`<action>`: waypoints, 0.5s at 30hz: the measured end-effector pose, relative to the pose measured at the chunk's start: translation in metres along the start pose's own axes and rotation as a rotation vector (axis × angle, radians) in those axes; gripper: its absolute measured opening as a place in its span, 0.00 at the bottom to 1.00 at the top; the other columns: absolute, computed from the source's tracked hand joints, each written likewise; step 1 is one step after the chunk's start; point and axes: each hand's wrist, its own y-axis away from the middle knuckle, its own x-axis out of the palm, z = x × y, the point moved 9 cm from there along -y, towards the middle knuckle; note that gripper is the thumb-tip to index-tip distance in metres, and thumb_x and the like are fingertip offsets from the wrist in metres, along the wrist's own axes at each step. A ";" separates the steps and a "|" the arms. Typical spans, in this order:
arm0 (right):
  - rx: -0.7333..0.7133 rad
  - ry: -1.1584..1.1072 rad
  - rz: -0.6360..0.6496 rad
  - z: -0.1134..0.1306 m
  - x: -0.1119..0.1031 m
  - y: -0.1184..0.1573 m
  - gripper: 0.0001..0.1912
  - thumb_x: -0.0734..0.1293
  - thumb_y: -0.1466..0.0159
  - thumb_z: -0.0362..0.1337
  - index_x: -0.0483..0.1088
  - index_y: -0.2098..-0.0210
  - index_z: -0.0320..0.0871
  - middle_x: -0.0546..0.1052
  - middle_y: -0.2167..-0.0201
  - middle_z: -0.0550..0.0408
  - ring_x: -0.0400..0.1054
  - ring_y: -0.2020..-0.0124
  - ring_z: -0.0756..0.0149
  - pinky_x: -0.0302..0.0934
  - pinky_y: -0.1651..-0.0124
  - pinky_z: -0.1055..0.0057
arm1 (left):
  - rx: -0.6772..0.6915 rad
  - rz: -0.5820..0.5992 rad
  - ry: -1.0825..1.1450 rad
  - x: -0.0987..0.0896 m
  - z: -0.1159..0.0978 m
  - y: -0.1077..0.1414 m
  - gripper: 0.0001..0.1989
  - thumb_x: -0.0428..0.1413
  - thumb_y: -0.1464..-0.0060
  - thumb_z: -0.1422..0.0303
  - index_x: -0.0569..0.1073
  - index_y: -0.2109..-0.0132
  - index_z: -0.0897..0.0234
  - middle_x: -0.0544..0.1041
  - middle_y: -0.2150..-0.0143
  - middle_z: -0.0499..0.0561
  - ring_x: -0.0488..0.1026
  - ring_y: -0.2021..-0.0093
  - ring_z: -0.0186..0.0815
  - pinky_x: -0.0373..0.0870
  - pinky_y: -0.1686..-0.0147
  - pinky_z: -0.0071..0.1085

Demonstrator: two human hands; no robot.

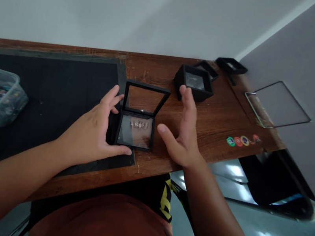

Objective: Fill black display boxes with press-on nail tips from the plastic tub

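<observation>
A small black case (134, 147) lies open at the middle of the wooden table, its framed lid (148, 86) raised at the back. Small shiny pieces (139, 124) sit in a row under its clear surface. My left hand (91, 131) is at the case's left side, fingers spread, thumb by the front left corner; whether it touches the case is hard to tell. To the right of the case, my right hand (182, 138) is held apart from it with its fingers spread and nothing in it.
A clear plastic tub (10, 100) of small packets stands on a black mat (61, 83) at left. Black boxes (196, 82) and a black tray (231, 66) are at the back right. Round stickers (238, 141) and a thin wire frame (296, 101) are at right.
</observation>
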 end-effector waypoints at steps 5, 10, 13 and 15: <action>0.122 -0.151 0.089 -0.024 0.018 0.000 0.39 0.60 0.22 0.53 0.42 0.19 0.52 0.56 0.20 0.42 0.52 0.20 0.49 0.49 0.20 0.37 | 0.013 0.017 -0.002 0.005 0.004 -0.002 0.75 0.73 0.54 0.44 0.28 0.20 0.54 0.62 0.24 0.73 0.76 0.36 0.60 0.76 0.41 0.56; 0.090 -0.139 0.096 -0.021 0.017 0.004 0.42 0.66 0.25 0.51 0.44 0.19 0.52 0.58 0.21 0.41 0.54 0.22 0.45 0.50 0.21 0.36 | 0.114 -0.139 -0.034 -0.031 -0.019 0.004 0.59 0.68 0.42 0.51 0.37 0.20 0.52 0.66 0.26 0.67 0.79 0.44 0.49 0.80 0.51 0.45; 0.068 -0.092 0.064 -0.023 0.012 0.008 0.42 0.68 0.26 0.48 0.48 0.19 0.55 0.60 0.23 0.43 0.56 0.23 0.41 0.49 0.22 0.35 | 0.158 -0.404 -0.339 -0.099 -0.044 0.017 0.30 0.61 0.32 0.58 0.62 0.28 0.54 0.79 0.39 0.54 0.79 0.48 0.41 0.76 0.47 0.41; 0.033 0.000 0.014 -0.023 0.006 0.008 0.41 0.70 0.28 0.47 0.53 0.20 0.57 0.63 0.24 0.44 0.56 0.23 0.40 0.51 0.22 0.38 | -0.068 -0.529 -0.466 -0.151 -0.031 0.030 0.17 0.55 0.29 0.63 0.72 0.37 0.59 0.81 0.48 0.47 0.78 0.49 0.38 0.74 0.47 0.38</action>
